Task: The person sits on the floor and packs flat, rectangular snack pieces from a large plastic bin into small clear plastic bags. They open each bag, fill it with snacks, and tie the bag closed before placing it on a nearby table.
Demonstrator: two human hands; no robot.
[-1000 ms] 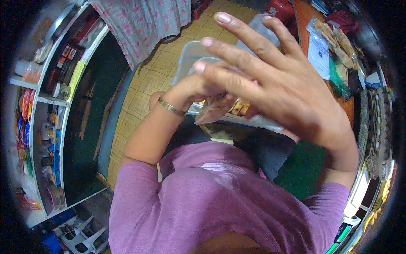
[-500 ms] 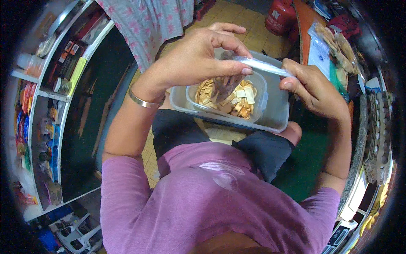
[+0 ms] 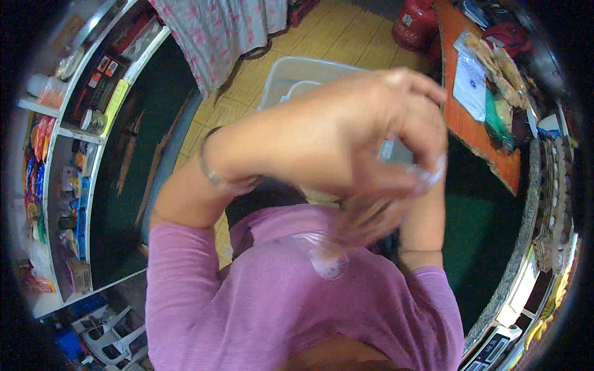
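Observation:
My left hand (image 3: 383,123) is closed in a pinch on the twisted neck of a clear plastic bag (image 3: 371,216), with a metal bangle round the wrist. Brownish contents show through the bag, smeared by motion, as it hangs in front of my purple shirt. My right forearm (image 3: 426,235) rises to the same spot, but that hand is mostly hidden behind the left one and blurred, so its fingers do not show clearly. Beyond my left arm, the clear plastic tub (image 3: 309,60) on my lap is largely covered, and a smaller container's rim (image 3: 303,85) shows inside it.
On the right stands an orange-brown board (image 3: 461,133) with plastic-bagged goods on it, and a red gas cylinder (image 3: 414,25) is behind it. Shelves of packets (image 3: 74,133) line the left. A flowered curtain (image 3: 216,37) hangs at the back.
Both hands have come together to the right and closer to my chest. The bag has swung from above the tub to in front of my shirt. My left arm now covers the tub's chip-like pieces.

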